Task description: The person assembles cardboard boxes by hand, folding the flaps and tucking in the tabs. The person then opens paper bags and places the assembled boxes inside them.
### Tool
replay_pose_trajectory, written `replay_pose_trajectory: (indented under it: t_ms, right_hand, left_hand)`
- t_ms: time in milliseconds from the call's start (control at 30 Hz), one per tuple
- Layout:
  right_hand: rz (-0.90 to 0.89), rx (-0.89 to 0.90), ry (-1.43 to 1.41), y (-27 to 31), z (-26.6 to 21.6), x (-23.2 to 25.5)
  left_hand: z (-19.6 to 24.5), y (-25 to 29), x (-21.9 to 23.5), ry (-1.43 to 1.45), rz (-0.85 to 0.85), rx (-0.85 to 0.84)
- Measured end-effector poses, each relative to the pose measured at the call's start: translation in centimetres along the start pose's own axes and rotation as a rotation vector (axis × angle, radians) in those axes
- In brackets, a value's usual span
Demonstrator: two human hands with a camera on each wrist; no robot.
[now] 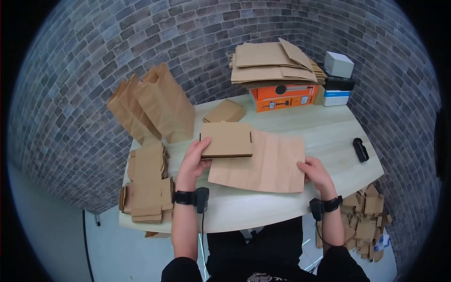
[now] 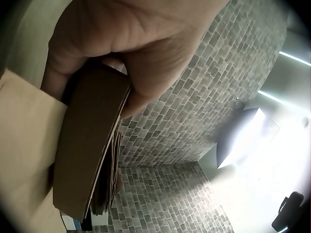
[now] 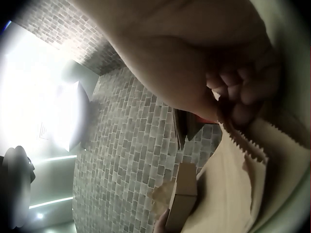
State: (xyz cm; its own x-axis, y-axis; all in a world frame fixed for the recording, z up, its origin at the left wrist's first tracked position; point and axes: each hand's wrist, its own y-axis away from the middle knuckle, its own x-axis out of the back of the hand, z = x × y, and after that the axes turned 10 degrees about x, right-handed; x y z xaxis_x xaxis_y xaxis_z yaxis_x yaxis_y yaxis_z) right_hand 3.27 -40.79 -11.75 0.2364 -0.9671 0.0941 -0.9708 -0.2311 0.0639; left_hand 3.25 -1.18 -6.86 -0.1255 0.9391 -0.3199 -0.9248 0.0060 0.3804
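My left hand (image 1: 191, 157) grips a small closed cardboard box (image 1: 227, 139) by its left end, thumb on top and fingers underneath. In the left wrist view the thumb presses one face of the box (image 2: 87, 145). The box overlaps the left part of a flattened brown paper bag (image 1: 277, 162), which lies low over the front of the table. My right hand (image 1: 317, 173) pinches the bag's right edge between thumb and curled fingers. Seen from the right wrist, the bag (image 3: 223, 184) has a zigzag-cut mouth, slightly parted, at those fingers.
Two upright paper bags (image 1: 164, 105) stand at the back left, beside a stack of flat cardboard blanks (image 1: 148, 183). Behind the held box lies another cardboard box (image 1: 224, 112). Folded bags (image 1: 268, 56) top an orange box (image 1: 284, 98). A black device (image 1: 361, 149) sits at right.
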Motion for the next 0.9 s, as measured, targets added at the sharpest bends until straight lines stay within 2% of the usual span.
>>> replay_pose_trajectory:
  t_ms: [167,233,267,367,400,467,500,567,600,633,667,700,767,800,833,867,900]
  right_hand:
    - [0.158,0.137,-0.159,1.8,-6.0,2.4]
    - [0.213,0.412,0.055,3.1,-9.6,3.0]
    - [0.23,0.414,0.054,3.9,-11.6,2.6]
    - [0.138,0.799,0.607,4.6,-16.1,-0.7]
    - [0.103,0.92,0.756,4.4,-16.9,-2.0]
    - [0.135,1.091,0.849,3.4,-16.7,-5.4]
    - [0.149,1.027,1.046,3.5,-16.8,-7.4]
    - [0.24,0.954,0.58,2.1,-14.9,-11.7]
    - [0.234,0.957,0.564,2.1,-14.3,-13.3]
    - [0.158,0.986,0.37,2.1,-14.0,-14.5]
    - [0.084,1.009,0.176,2.2,-13.9,-15.4]
    - [0.084,1.015,0.164,2.3,-14.1,-15.8]
    - [-0.04,0.916,0.374,2.5,-14.6,-16.2]
    - [-0.036,0.915,0.368,2.8,-14.3,-16.5]
    - [0.015,0.951,0.723,3.0,-13.8,-16.8]
    - [0.065,0.969,1.082,3.2,-13.4,-17.0]
    - [0.062,0.97,1.082,3.3,-13.1,-17.4]
  left_hand:
    - [-0.6,0.2,0.6,0.043,0.043,-0.04]
    - [-0.3,1.0,0.3,0.203,-0.016,-0.119]
    - [0.3,1.5,-0.1,0.195,-0.03,-0.115]
    - [2.8,4.0,-2.7,0.287,-0.152,-0.176]
    - [4.0,5.0,-3.7,0.33,-0.279,-0.203]
    - [6.4,7.4,-6.0,0.363,-0.498,-0.229]
    - [7.2,8.5,-7.3,0.354,-0.495,-0.234]
    - [7.7,10.3,-9.3,0.176,-0.769,-0.16]
    - [7.3,10.4,-9.6,0.179,-0.72,-0.152]
    - [6.9,10.6,-9.4,0.171,-0.707,-0.157]
    - [6.4,10.7,-9.1,0.214,-0.603,-0.156]
    - [6.0,10.6,-8.5,0.256,-0.504,-0.155]
    - [5.2,10.7,-7.4,0.305,-0.502,-0.161]
    - [4.9,10.8,-7.0,0.247,-0.35,-0.23]
    - [4.5,11.0,-6.9,0.192,-0.198,-0.298]
    - [4.2,11.1,-6.7,0.192,-0.196,-0.297]
    - [3.7,11.1,-6.4,0.159,-0.117,-0.352]
